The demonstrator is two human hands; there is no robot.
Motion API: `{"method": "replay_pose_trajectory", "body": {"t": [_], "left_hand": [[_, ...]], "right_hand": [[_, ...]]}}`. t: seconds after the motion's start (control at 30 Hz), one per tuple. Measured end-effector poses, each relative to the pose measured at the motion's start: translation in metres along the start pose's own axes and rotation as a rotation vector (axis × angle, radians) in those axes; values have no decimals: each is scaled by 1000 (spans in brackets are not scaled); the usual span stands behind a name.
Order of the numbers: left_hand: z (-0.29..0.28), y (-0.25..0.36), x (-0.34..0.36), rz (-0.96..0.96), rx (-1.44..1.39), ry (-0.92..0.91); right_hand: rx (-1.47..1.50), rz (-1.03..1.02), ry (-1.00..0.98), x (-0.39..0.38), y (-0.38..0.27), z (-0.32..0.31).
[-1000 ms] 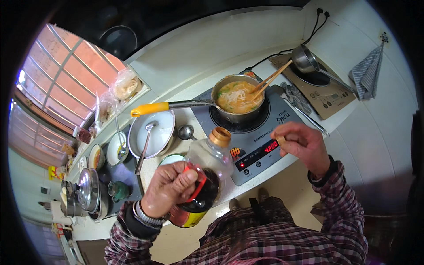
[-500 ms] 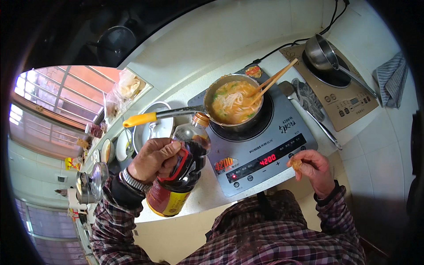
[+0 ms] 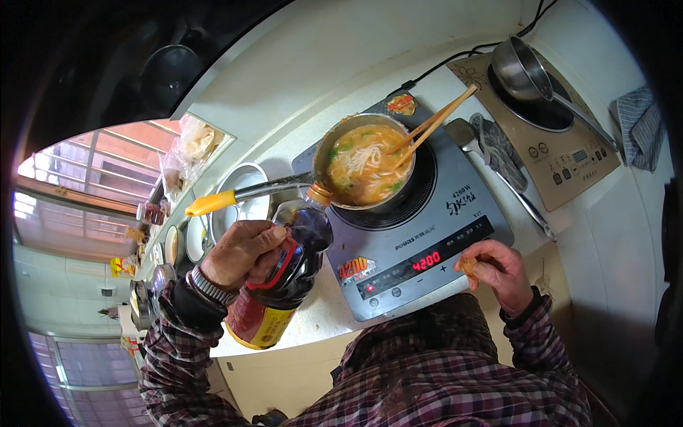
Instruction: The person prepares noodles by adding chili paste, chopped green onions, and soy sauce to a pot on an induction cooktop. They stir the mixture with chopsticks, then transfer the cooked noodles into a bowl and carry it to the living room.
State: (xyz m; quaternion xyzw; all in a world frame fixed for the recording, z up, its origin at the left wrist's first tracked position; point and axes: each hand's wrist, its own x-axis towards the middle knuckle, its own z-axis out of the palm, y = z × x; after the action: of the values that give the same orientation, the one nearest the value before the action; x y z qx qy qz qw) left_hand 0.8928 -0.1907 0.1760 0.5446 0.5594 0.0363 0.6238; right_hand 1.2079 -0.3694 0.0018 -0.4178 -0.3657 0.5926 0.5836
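Observation:
My left hand (image 3: 245, 260) is closed round the red handle of a large plastic bottle (image 3: 284, 277) of dark sauce with a red and yellow label. Its orange-brown neck (image 3: 319, 193) tilts toward the pot. My right hand (image 3: 498, 274), by the cooktop's front right corner, pinches a small orange-brown thing (image 3: 468, 265), the size of a bottle cap; its kind is unclear. Noodles (image 3: 370, 162) in orange broth with green bits fill the pot (image 3: 321, 153), which has a yellow-tipped handle (image 3: 211, 203). Wooden chopsticks (image 3: 440, 121) lean in it.
The pot stands on a lit induction cooktop (image 3: 420, 242). Right of it are a metal-handled spatula (image 3: 501, 174), a grey cloth (image 3: 494, 146) and a tan cooktop (image 3: 569, 160) bearing a steel saucepan (image 3: 518, 67). A metal bowl (image 3: 245, 178) lies behind the bottle, near a window.
The view has shifted a little, so the pot and bottle appear slightly further left. Both hands keep their grips, and the bottle stays tilted beside the pot.

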Motion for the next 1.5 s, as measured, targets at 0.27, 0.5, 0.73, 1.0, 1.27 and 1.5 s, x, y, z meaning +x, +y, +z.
{"method": "replay_pose_trajectory", "body": {"t": [0.27,0.5,0.73,1.0,1.27,1.5], "left_hand": [[-6,5,10,-34,-4,13],[-9,10,17,-45,16,-8],[-12,12,20,-74,35,-20],[-13,11,22,-75,48,-17],[-12,11,23,-120,59,-8],[-10,11,25,-144,15,16]], "right_hand": [[35,30,-28,7,3,-5],[-15,34,-42,10,4,-8],[23,66,-52,13,3,-8],[57,90,-47,12,4,-9],[85,91,-54,11,5,-13],[123,102,-72,12,8,-18]]}}
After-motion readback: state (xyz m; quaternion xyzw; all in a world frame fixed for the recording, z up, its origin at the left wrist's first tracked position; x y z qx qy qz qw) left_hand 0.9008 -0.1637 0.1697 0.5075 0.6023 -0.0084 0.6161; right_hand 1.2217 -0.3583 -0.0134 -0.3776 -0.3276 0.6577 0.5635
